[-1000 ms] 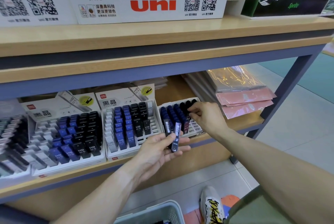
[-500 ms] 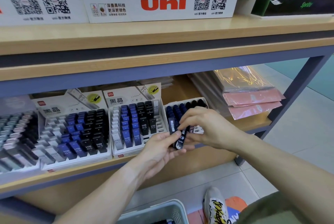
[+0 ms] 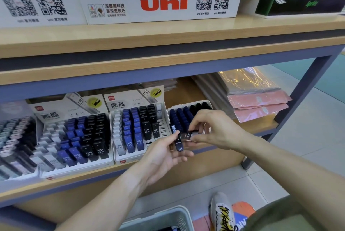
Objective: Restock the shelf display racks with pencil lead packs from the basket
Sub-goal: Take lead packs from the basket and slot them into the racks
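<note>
Item under handling: 1 black lead pack (image 3: 187,135), lying roughly level, pinched at its right part by the thumb and fingers of the right hand (image 3: 214,128). It sits just in front of the rightmost display rack (image 3: 188,117), at the front edge of the lower shelf (image 3: 265,124). A second black lead pack (image 3: 179,144) stands upright beneath it, held between the thumb and curled fingers of the left hand (image 3: 164,153), palm turned up. The 2 packs touch or overlap where the hands meet; which cannot be determined.

The rightmost rack holds rows of dark blue and black packs. To its left stands a middle rack (image 3: 138,128) with white, blue and black packs marked HB 0.5, several of its right-hand slots open. Further left, a third rack (image 3: 74,137) carries the same 3 colours, and a fourth rack (image 3: 15,141) at the frame edge is blurred.

Right of the racks, pink and orange plastic sleeves (image 3: 257,104) lie stacked on the same shelf. The upper shelf bears a white uni display box (image 3: 162,3). At the bottom edge, the rim of a pale basket (image 3: 168,217) shows, beside a patterned shoe (image 3: 222,212) on the tiled floor.
</note>
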The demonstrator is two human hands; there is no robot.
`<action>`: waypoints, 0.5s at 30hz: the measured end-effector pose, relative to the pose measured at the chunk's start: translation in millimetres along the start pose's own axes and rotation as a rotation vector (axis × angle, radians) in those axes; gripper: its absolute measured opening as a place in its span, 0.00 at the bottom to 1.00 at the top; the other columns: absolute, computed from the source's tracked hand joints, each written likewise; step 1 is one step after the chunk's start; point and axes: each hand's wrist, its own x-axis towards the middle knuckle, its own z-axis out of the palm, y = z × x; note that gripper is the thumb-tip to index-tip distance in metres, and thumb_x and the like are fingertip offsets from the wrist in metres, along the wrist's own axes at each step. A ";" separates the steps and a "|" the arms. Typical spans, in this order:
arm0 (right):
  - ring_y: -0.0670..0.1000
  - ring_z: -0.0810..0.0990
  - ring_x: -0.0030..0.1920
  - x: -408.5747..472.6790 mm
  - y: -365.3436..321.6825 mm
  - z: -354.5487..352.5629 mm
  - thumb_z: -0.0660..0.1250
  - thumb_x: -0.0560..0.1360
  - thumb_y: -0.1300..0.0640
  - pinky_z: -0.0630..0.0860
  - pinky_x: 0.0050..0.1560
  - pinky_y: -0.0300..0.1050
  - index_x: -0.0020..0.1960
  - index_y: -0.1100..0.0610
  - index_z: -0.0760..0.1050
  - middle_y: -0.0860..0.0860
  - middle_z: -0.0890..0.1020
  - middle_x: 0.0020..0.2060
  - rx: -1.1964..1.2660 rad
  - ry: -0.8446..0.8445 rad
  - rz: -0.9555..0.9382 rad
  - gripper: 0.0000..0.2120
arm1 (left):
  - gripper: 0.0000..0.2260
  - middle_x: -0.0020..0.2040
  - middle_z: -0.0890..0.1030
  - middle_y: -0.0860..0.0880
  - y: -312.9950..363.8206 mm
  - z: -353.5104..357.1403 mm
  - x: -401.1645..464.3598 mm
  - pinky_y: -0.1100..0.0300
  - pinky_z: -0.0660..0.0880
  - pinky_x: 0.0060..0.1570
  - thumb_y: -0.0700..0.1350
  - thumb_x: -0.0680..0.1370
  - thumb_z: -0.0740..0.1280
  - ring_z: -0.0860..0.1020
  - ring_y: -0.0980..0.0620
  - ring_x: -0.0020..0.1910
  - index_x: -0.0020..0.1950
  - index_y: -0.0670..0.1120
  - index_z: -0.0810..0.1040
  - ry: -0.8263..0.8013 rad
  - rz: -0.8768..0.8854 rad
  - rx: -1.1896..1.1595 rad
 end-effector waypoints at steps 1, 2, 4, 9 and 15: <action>0.43 0.81 0.39 0.0 0.3 -0.5 0.80 0.70 0.56 0.75 0.40 0.33 0.46 0.51 0.83 0.44 0.81 0.40 0.055 0.027 0.046 0.08 | 0.19 0.53 0.84 0.40 0.0 -1.4 1.7 0.57 0.77 0.41 0.50 0.80 0.65 0.81 0.46 0.40 0.62 0.37 0.82 0.008 0.004 -0.007; 0.43 0.81 0.37 0.3 1.6 -1.1 0.80 0.70 0.57 0.76 0.40 0.33 0.44 0.52 0.83 0.45 0.82 0.38 0.110 0.061 0.099 0.07 | 0.19 0.50 0.82 0.41 -0.2 -3.0 3.7 0.57 0.76 0.39 0.50 0.80 0.66 0.79 0.47 0.39 0.61 0.37 0.83 0.014 0.009 0.002; 0.43 0.81 0.35 1.2 7.6 -2.9 0.80 0.71 0.57 0.76 0.39 0.34 0.45 0.52 0.81 0.46 0.83 0.35 0.170 0.155 0.180 0.08 | 0.17 0.49 0.76 0.43 0.0 -5.1 6.2 0.57 0.75 0.38 0.48 0.82 0.64 0.76 0.49 0.37 0.59 0.38 0.85 0.020 0.022 0.044; 0.45 0.81 0.37 0.0 33.8 -12.1 0.75 0.75 0.58 0.79 0.41 0.42 0.59 0.48 0.70 0.47 0.82 0.38 0.056 0.294 0.292 0.19 | 0.16 0.46 0.75 0.44 -0.8 -4.3 7.4 0.55 0.74 0.36 0.42 0.82 0.60 0.74 0.48 0.36 0.59 0.36 0.85 0.029 0.041 0.054; 0.56 0.82 0.43 3.8 53.2 -2.5 0.66 0.81 0.57 0.78 0.45 0.51 0.62 0.54 0.71 0.52 0.84 0.43 -0.111 0.285 0.304 0.10 | 0.12 0.39 0.80 0.45 -4.8 -3.0 9.5 0.58 0.76 0.36 0.39 0.83 0.65 0.77 0.48 0.37 0.62 0.35 0.82 0.023 0.056 0.117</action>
